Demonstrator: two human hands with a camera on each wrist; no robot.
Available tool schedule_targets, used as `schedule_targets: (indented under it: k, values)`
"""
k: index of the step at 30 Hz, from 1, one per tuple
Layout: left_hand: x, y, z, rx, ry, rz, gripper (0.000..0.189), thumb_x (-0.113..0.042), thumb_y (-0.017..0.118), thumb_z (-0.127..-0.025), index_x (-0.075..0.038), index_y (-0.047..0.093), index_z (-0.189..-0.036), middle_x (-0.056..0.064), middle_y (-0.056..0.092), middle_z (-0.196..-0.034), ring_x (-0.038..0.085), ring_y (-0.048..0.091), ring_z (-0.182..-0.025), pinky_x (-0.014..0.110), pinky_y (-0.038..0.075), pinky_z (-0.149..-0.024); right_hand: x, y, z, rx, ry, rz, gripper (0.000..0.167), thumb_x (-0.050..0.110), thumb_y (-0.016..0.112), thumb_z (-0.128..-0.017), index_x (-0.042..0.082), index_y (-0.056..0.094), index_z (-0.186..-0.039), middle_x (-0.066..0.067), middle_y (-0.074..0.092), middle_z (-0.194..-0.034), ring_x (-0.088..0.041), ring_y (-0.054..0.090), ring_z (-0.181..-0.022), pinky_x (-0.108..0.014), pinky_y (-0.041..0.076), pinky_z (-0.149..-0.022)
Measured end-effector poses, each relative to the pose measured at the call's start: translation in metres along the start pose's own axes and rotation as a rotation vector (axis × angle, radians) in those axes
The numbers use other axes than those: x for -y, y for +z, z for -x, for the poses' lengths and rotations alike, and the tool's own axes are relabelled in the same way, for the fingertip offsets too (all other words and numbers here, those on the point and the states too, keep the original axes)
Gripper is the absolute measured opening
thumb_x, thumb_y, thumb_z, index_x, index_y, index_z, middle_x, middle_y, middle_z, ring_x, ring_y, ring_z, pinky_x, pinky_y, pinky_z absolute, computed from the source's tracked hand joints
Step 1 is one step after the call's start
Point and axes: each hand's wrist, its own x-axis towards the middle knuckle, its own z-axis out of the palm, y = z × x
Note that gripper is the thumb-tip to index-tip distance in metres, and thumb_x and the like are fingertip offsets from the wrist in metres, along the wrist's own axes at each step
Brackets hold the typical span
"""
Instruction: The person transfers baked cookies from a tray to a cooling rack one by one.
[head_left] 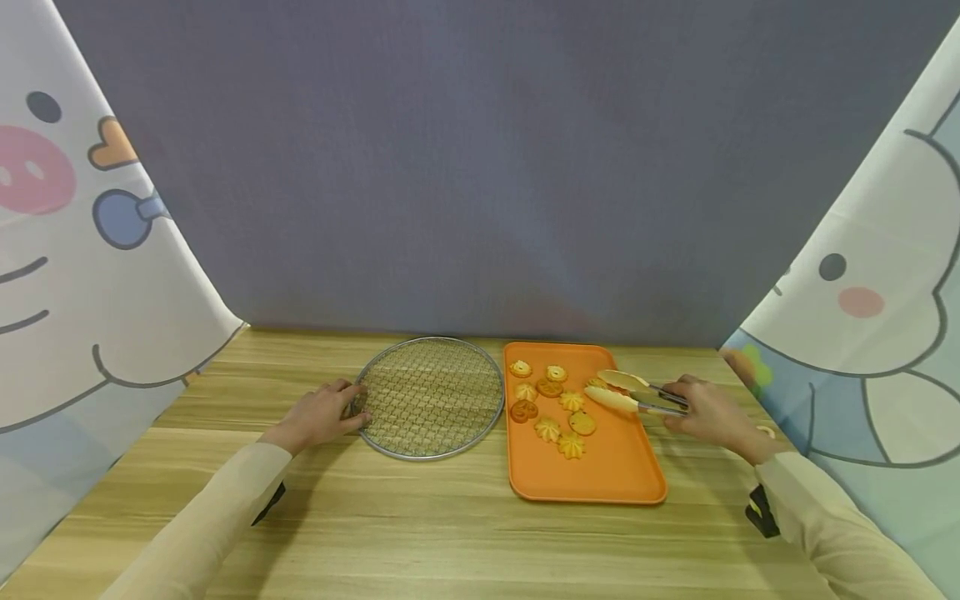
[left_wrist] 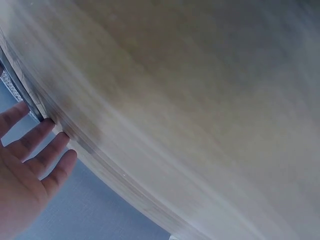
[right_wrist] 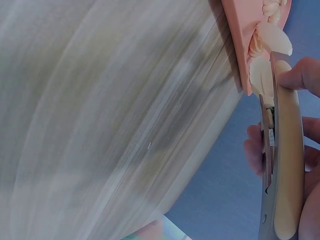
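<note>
In the head view, my left hand (head_left: pixel 318 414) rests at the left rim of a round wire rack (head_left: pixel 435 404). Its fingers (left_wrist: pixel 47 155) look extended and loose in the left wrist view, with some touching the dark rim. On the right, my right hand (head_left: pixel 708 412) grips metal tongs (head_left: pixel 615 399) with cream-coloured tips. The tong tips are spread over an orange tray (head_left: pixel 585 483), around a cookie (head_left: pixel 597 383) that they partly hide. Several more golden cookies (head_left: pixel 572 401) of various shapes lie on the tray's far half. In the right wrist view, thumb and fingers wrap the tongs' beige handle (right_wrist: pixel 289 165).
Rack and tray stand side by side on a wood-grain table (head_left: pixel 390 533). A grey-blue panel (head_left: pixel 480 167) rises along the back edge. Cartoon-printed cloths flank the table on the left (head_left: pixel 112 317) and right (head_left: pixel 862 350).
</note>
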Motion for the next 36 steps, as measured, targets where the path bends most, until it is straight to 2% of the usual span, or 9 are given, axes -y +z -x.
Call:
schedule_targets:
  k: [18,27,36]
  values:
    - [0.003,0.002,0.0,-0.04,0.017,-0.024,0.051,-0.041,0.062,-0.084,-0.005,0.056,-0.119,0.021,0.058,-0.113,0.043,0.058,-0.096,0.056,0.049,-0.076,0.0014,-0.0036,-0.003,0.042,0.022,-0.025,0.041,0.015,0.073,-0.072,-0.008,0.064,-0.104,-0.015,0.062,-0.09,-0.011,0.052,-0.063,-0.027,0.043,-0.053]
    - [0.0022,0.0008,0.0007,-0.022,0.009,-0.022,0.052,-0.041,0.061,-0.085,-0.005,0.055,-0.121,0.022,0.056,-0.116,0.044,0.057,-0.098,0.057,0.049,-0.077,0.0046,-0.0058,-0.0019,0.044,0.026,-0.021,0.042,0.016,0.073,-0.073,-0.008,0.063,-0.106,-0.016,0.062,-0.093,-0.01,0.052,-0.062,-0.026,0.043,-0.053]
    - [0.0024,0.0028,-0.0005,-0.011,0.011,-0.024,0.053,-0.043,0.06,-0.085,-0.005,0.054,-0.123,0.023,0.055,-0.118,0.045,0.055,-0.102,0.059,0.047,-0.08,0.004,-0.0075,-0.0046,-0.005,0.001,-0.012,0.039,0.012,0.071,-0.07,-0.008,0.064,-0.103,-0.016,0.062,-0.09,-0.011,0.051,-0.062,-0.026,0.042,-0.052]
